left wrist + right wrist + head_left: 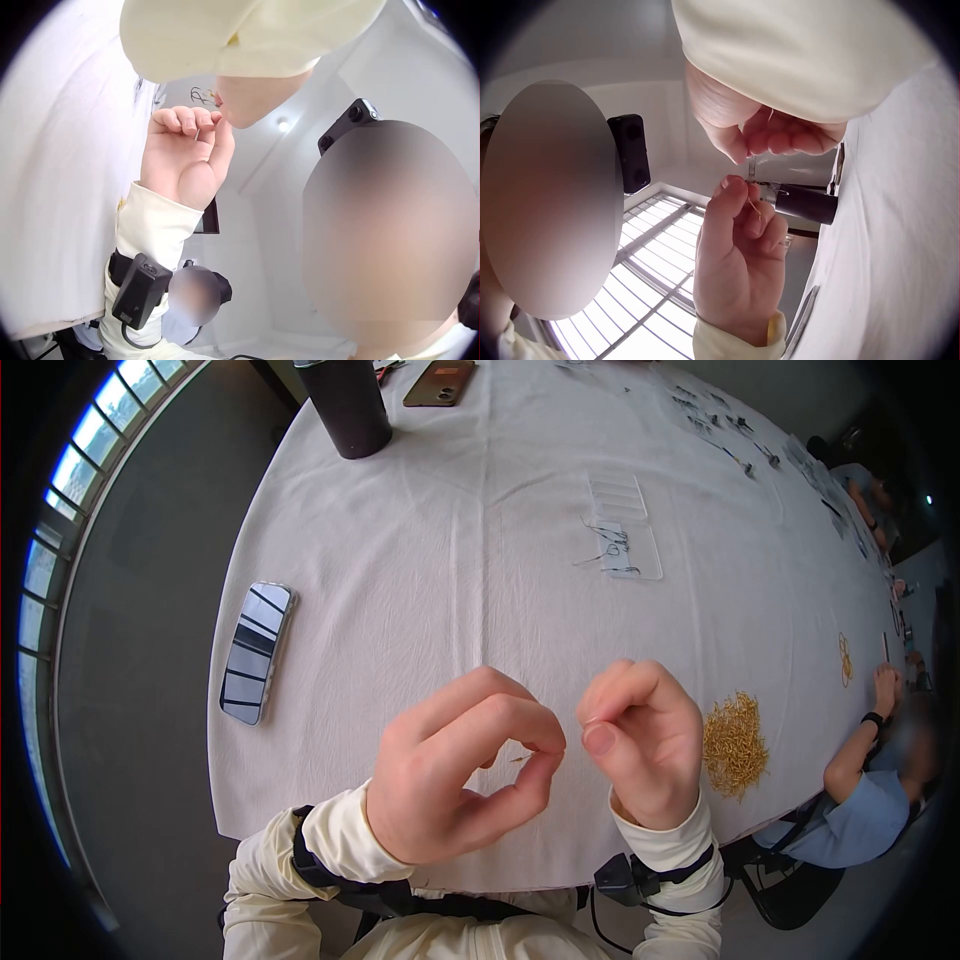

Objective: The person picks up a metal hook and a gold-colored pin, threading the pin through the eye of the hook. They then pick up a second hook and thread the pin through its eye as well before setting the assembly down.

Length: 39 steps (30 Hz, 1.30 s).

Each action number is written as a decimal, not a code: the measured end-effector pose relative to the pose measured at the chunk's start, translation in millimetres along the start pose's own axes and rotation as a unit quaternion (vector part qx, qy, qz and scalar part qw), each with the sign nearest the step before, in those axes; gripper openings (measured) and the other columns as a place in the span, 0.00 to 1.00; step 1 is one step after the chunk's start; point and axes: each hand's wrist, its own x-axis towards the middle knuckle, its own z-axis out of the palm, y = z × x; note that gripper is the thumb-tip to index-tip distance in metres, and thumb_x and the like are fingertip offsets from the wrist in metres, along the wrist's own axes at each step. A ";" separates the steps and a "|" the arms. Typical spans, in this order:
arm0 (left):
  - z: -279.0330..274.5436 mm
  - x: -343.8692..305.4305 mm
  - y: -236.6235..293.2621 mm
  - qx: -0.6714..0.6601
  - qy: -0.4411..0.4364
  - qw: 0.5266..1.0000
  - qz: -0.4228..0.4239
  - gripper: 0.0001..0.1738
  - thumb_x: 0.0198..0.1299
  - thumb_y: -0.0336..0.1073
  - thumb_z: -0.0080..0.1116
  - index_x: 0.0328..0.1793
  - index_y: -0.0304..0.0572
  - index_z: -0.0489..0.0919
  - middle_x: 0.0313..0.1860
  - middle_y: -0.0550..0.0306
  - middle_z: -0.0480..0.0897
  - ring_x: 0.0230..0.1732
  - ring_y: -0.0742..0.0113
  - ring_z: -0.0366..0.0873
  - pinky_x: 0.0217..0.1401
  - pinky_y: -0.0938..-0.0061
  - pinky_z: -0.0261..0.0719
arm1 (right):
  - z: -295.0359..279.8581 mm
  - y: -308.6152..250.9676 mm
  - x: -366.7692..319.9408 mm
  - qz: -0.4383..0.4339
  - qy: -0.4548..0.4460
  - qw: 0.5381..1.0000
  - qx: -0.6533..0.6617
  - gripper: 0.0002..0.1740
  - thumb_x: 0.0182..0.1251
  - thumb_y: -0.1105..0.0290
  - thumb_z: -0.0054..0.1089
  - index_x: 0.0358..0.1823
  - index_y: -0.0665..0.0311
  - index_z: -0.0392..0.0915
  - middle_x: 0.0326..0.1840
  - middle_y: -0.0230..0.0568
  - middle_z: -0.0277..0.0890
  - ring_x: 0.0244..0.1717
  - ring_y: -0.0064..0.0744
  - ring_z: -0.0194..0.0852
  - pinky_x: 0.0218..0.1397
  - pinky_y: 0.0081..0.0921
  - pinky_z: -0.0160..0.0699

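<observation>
My left hand (pixel 430 760) curls with thumb and forefinger tips together, pinching a thin wire-like piece; a small gold-coloured bit of it (pixel 521 759) shows inside the finger loop. Below those fingertips, a fine pale strand (pixel 755 207) hangs in the right wrist view. Fine looped wires (pixel 201 95) appear beside the left fingertips in the left wrist view. Close by on the right, my right hand (pixel 652 750) holds thumb and forefinger together on a thin pale line (pixel 592 719). The two hands' fingertips almost meet above the white tablecloth.
A pile of small gold-coloured pieces (pixel 736 745) lies right of my right hand. Ahead is a clear plastic box (pixel 648 550) with several wire hooks. A phone (pixel 258 652) lies left; a dark cup (pixel 345 405) and another phone (pixel 439 383) stand farther back. Another person (pixel 850 800) sits at right.
</observation>
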 end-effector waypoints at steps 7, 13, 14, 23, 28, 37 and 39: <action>-13.8 3.0 1.1 -0.076 -0.064 0.992 -0.084 0.17 0.58 0.19 0.63 0.48 0.38 0.70 0.39 0.55 0.82 0.27 0.81 0.68 0.28 0.85 0.64 | -8.4 -9.1 6.4 -0.077 -0.036 0.974 -0.208 0.11 0.60 0.75 0.62 0.45 0.68 0.80 0.42 0.40 0.76 0.45 0.28 0.71 0.47 0.24 0.68; -11.9 3.7 4.9 -0.114 -0.043 0.982 -0.145 0.13 0.60 0.21 0.62 0.46 0.38 0.71 0.38 0.59 0.80 0.30 0.79 0.70 0.32 0.83 0.68 | -4.9 1.5 6.6 -0.056 -0.052 0.981 -0.176 0.11 0.60 0.74 0.61 0.44 0.66 0.83 0.44 0.42 0.77 0.48 0.31 0.74 0.48 0.24 0.69; -13.6 3.7 6.2 -0.120 -0.061 0.976 -0.173 0.12 0.62 0.21 0.59 0.47 0.37 0.69 0.42 0.54 0.79 0.38 0.78 0.75 0.39 0.83 0.72 | -5.7 1.2 6.1 -0.056 -0.050 0.981 -0.176 0.11 0.60 0.74 0.61 0.44 0.66 0.83 0.44 0.42 0.77 0.48 0.31 0.74 0.48 0.24 0.69; -3.7 0.9 -4.7 -0.177 0.005 0.972 -0.155 0.11 0.61 0.24 0.64 0.45 0.39 0.73 0.36 0.63 0.82 0.24 0.84 0.65 0.26 0.85 0.62 | -8.9 4.5 5.9 -0.005 -0.077 0.988 -0.134 0.08 0.60 0.71 0.66 0.40 0.64 0.84 0.43 0.36 0.79 0.45 0.27 0.73 0.46 0.24 0.68; -10.6 3.6 3.1 -0.161 -0.050 0.964 -0.206 0.11 0.63 0.22 0.60 0.46 0.36 0.69 0.42 0.53 0.78 0.42 0.74 0.77 0.45 0.80 0.76 | -9.4 3.0 5.7 0.008 -0.065 0.989 -0.135 0.04 0.59 0.72 0.66 0.35 0.63 0.82 0.41 0.34 0.79 0.43 0.24 0.71 0.45 0.23 0.65; -6.7 1.3 -7.8 -0.145 -0.018 0.977 -0.154 0.11 0.59 0.24 0.66 0.44 0.40 0.75 0.34 0.66 0.80 0.23 0.84 0.62 0.25 0.84 0.61 | -11.3 -6.1 5.7 0.046 -0.040 0.992 -0.112 0.03 0.59 0.75 0.62 0.34 0.63 0.79 0.41 0.36 0.77 0.42 0.24 0.67 0.48 0.23 0.63; -7.3 1.4 -7.5 -0.149 -0.020 0.976 -0.156 0.10 0.59 0.24 0.66 0.44 0.40 0.76 0.34 0.66 0.80 0.23 0.83 0.62 0.25 0.84 0.61 | -12.6 -6.2 5.7 0.046 -0.040 0.992 -0.111 0.03 0.59 0.75 0.62 0.34 0.64 0.79 0.41 0.36 0.77 0.42 0.24 0.67 0.48 0.23 0.63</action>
